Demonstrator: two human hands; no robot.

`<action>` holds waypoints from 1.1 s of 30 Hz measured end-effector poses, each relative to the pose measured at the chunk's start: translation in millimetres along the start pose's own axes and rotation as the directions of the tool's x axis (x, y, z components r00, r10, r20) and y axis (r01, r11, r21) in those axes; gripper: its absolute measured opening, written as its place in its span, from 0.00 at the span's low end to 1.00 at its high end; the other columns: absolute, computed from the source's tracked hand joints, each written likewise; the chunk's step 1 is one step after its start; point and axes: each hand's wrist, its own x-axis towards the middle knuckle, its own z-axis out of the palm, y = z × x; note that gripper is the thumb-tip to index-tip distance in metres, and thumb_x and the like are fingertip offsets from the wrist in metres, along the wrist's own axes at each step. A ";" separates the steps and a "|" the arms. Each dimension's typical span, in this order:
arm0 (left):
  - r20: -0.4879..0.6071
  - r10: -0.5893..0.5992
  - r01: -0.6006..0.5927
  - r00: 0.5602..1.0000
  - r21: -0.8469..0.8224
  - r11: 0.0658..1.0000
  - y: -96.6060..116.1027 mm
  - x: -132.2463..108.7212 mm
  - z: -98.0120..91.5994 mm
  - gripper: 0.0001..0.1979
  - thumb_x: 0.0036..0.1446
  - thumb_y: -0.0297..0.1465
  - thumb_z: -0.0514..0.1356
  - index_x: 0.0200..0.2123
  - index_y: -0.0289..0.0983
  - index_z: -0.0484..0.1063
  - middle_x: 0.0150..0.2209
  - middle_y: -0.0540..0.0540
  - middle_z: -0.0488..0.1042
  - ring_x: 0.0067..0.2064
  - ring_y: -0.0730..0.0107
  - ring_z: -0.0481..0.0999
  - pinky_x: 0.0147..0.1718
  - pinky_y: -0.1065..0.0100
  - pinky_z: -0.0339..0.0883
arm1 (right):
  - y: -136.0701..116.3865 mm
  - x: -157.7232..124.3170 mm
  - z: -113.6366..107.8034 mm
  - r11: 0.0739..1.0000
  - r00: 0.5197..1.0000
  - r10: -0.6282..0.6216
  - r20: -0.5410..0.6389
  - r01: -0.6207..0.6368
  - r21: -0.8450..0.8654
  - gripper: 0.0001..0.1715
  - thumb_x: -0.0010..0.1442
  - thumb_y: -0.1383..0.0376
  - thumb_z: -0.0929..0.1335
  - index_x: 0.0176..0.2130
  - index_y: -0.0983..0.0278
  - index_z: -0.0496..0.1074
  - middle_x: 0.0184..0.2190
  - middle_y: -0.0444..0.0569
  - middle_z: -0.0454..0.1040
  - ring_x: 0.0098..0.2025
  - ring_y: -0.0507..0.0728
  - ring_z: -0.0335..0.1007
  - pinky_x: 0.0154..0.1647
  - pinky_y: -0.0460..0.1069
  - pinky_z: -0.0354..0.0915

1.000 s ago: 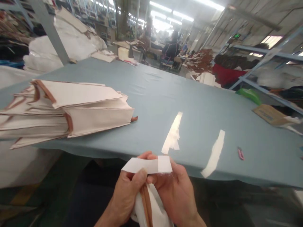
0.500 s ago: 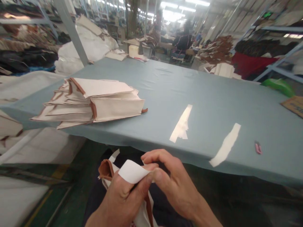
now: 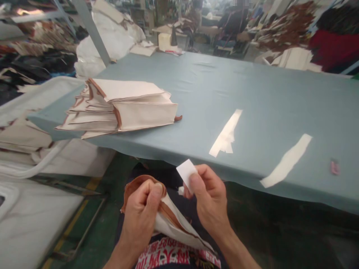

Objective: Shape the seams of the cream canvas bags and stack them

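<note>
A cream fabric bag [image 3: 171, 222] with brown edging lies across my lap. My left hand [image 3: 141, 211] is closed on its brown-trimmed edge, knuckles up. Just right of it and apart from the bag, my right hand [image 3: 209, 196] pinches a small white paper strip [image 3: 186, 172] between thumb and fingers. Another bit of white shows below those fingers, partly hidden. Two cream strips lie on the table ahead: a ragged one [image 3: 227, 134] and a longer one [image 3: 288, 160] farther right.
A stack of cream pieces with brown edging [image 3: 146, 114] rests at the left of the blue-grey table [image 3: 196, 93]. A small pink tool [image 3: 334, 167], blurred, lies at the right. White-lined bins [image 3: 42, 164] stand left. A person [image 3: 232, 22] sits beyond the table.
My hands have parted. The white strip, formerly stretched between both hands, is now in my right hand only, while my left hand grips the bag's edge. The view has tilted down.
</note>
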 end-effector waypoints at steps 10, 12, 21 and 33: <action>0.134 -0.043 0.029 0.990 0.106 0.994 -30.8 -23.0 -28.3 0.31 0.68 0.59 0.56 0.24 0.41 0.65 0.25 0.50 0.65 0.27 0.67 0.63 0.26 0.68 0.62 | 69.3 -49.6 7.7 0.889 0.880 0.421 0.221 -0.448 0.091 0.35 0.65 0.34 0.72 0.36 0.62 0.69 0.17 0.33 0.60 0.18 0.46 0.47 0.21 0.43 0.48; 0.181 -0.038 0.015 0.983 0.125 0.992 -26.0 -25.9 -32.2 0.22 0.61 0.50 0.66 0.26 0.40 0.68 0.26 0.51 0.68 0.27 0.68 0.65 0.27 0.70 0.64 | 71.5 -49.9 8.3 0.896 0.881 0.414 0.231 -0.439 0.069 0.34 0.66 0.34 0.71 0.36 0.61 0.68 0.18 0.34 0.61 0.19 0.47 0.48 0.21 0.43 0.50; 0.194 -0.117 0.092 0.974 0.134 0.987 -10.8 -12.2 -44.0 0.13 0.59 0.40 0.70 0.29 0.37 0.85 0.32 0.44 0.83 0.31 0.64 0.78 0.30 0.71 0.72 | 33.5 -45.7 -17.8 0.972 0.966 0.184 0.183 -0.151 -0.180 0.21 0.70 0.50 0.67 0.32 0.61 0.69 0.24 0.40 0.67 0.26 0.51 0.58 0.27 0.46 0.57; 0.231 -0.154 0.199 0.961 -0.187 0.962 -2.4 -7.9 -23.8 0.23 0.65 0.52 0.70 0.35 0.36 0.86 0.32 0.46 0.80 0.31 0.70 0.71 0.29 0.73 0.66 | -24.3 -31.4 2.6 0.838 0.984 -0.079 0.156 0.151 -0.525 0.15 0.67 0.61 0.71 0.28 0.61 0.72 0.21 0.40 0.71 0.22 0.49 0.62 0.24 0.45 0.56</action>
